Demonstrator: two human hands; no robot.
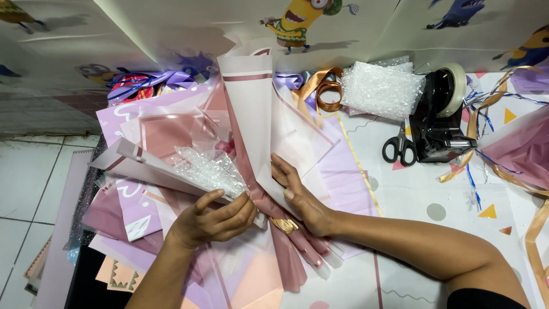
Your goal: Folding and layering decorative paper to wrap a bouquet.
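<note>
A person's left hand (214, 220) pinches the gathered base of a wrapped bouquet (251, 131), fingers closed around bubble wrap (209, 169) tucked into the paper. The right hand (303, 200) lies open and flat on the wrap's white sheet (297, 129), pressing it down. The bouquet's long axis runs away from both hands, fanning toward the far wall. Scissors (399, 150) and a tape dispenser (440, 114) sit beyond the right hand.
</note>
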